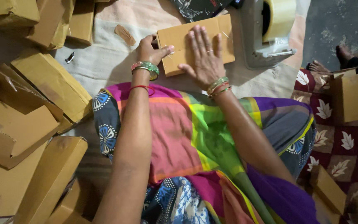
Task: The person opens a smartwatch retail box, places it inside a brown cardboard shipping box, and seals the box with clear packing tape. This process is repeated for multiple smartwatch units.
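Reading from the left, we see a loose heap of flat and folded brown cardboard cartons [30, 120] lying on the pale cloth floor covering [104, 62]; whether they are sealed we cannot tell. The left hand [149, 50] curls around the left edge of the small, flat brown cardboard box [185, 39], thumb pinching its near corner. This box lies on the cloth just ahead of the lap in its multicoloured fabric [195, 137]. The right hand [206, 58] lies open and flat on the lid, fingers spread, pressing it down. We judge the box folded shut; a short strip of clear tape seems to show near its right end, though how much sealing is done we cannot tell. To the right stands a grey tape dispenser with a roll of clear tape [270, 29], touched by neither hand. Farther right, more small brown boxes [349, 97] rest on a leaf-patterned maroon mat [353, 145], near another person's bare foot [344, 54].
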